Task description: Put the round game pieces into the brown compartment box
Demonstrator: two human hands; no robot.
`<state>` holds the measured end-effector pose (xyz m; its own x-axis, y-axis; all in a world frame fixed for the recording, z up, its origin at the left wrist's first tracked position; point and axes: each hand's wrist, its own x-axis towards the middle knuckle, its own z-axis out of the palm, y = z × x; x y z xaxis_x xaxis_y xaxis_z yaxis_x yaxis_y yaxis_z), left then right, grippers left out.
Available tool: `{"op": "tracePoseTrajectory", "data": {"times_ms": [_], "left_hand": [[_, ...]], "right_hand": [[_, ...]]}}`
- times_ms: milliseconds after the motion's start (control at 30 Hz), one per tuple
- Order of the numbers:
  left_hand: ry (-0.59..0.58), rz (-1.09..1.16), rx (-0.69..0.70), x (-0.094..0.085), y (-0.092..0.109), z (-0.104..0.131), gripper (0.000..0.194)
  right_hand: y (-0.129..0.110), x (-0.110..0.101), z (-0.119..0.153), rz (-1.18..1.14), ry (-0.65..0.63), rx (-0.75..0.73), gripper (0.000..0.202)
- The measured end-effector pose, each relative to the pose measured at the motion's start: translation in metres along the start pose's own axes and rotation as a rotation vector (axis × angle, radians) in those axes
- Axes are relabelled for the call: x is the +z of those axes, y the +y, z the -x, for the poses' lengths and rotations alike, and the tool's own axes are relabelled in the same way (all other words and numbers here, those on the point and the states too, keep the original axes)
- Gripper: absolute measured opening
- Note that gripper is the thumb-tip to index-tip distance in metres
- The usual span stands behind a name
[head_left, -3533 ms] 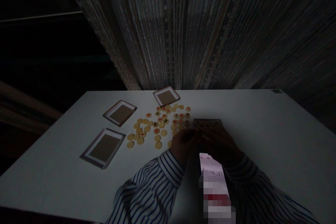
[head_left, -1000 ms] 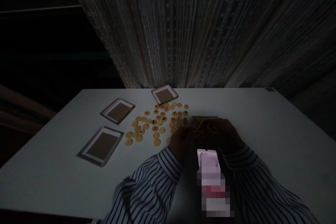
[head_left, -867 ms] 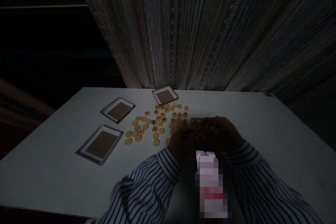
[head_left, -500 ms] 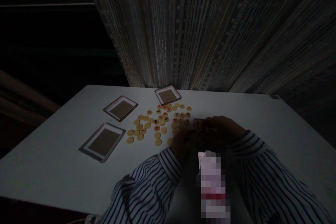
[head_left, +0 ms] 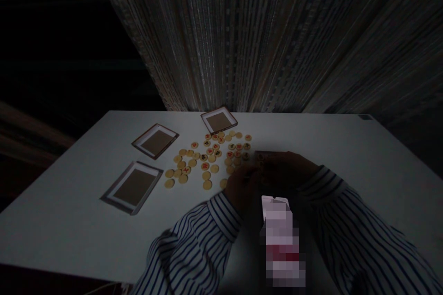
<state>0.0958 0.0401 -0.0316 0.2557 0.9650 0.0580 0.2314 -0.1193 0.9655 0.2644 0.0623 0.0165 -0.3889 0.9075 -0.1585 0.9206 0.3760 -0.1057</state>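
Observation:
In the head view, my left hand (head_left: pixel 242 185) is at the right side of the scattered Chinese chess pieces (head_left: pixel 205 166). Its fingers are bent inward towards my other hand; deep shadow hides whatever is between them. Facing it, my right hand (head_left: pixel 289 168) curls over a dark flat object (head_left: pixel 265 153), of which only the far edge shows clearly. Its fingertips are too dark to make out, and so is anything in them. Some pieces lie face up with red or black characters, others show plain tan backs. Just below my hands is a lit phone (head_left: pixel 275 203), its screen mostly pixelated.
Three shallow rectangular trays or lids with brown middles rest on the white table (head_left: pixel 69 203): one at the back (head_left: pixel 218 120), one at the left (head_left: pixel 155 141), one nearer me (head_left: pixel 133 188). A striped curtain (head_left: pixel 221 55) hangs behind the table's far edge. The room is dim.
The view has shifted slightly, and more of the phone's top edge shows. Both hands stay close together in nearly the same place; the scattered pieces look unchanged.

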Motion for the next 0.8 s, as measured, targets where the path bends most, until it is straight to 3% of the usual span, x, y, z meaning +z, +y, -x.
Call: {"op": "tracePoseTrajectory", "data": {"times_ms": [233, 800], "left_hand": [[-0.017, 0.011, 0.014, 0.000, 0.000, -0.001, 0.019], [-0.047, 0.050, -0.008, 0.002, -0.005, 0.000, 0.018]], "right_hand": [[-0.001, -0.002, 0.000, -0.051, -0.064, 0.015, 0.020], [0.006, 0.008, 0.002, -0.131, 0.067, -0.117, 0.020]]}}
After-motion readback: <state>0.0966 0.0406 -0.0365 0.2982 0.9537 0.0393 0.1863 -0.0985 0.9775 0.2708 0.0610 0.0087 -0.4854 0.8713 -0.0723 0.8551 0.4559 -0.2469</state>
